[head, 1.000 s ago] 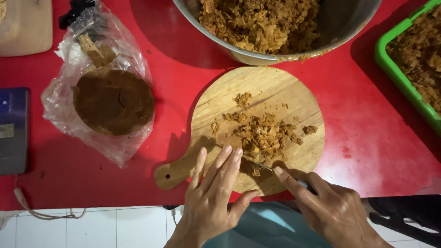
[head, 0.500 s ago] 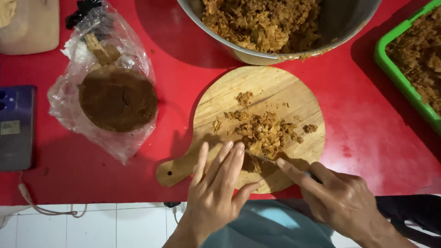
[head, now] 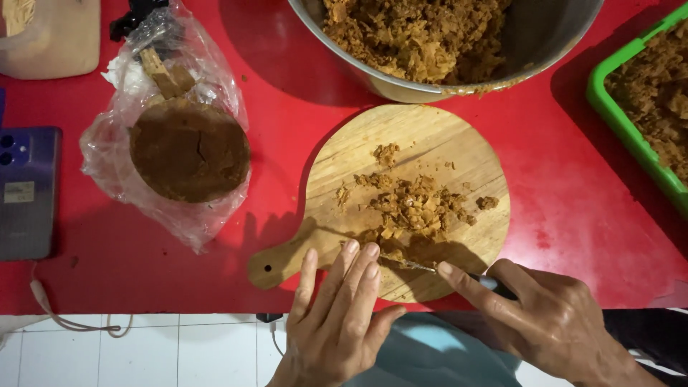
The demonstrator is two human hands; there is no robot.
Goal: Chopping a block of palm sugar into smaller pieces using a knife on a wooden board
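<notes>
Head view: right hand (head: 552,322) grips knife (head: 430,267), fingers closed round handle; left hand (head: 344,315) flat, fingers extended on blade; brown crumbs (head: 412,204) at centre of cutting board (head: 430,143).

Bare red surface (head: 566,208) open right of the round cutting board (head: 459,143), metal bowl (head: 401,84) crowding the board's far edge, green tray (head: 623,129) walling the far right, plastic bag (head: 208,215) and phone (head: 29,193) blocking the left, narrow red lane between bag and board

Red table (head: 566,208), round cutting board (head: 430,143)
</notes>
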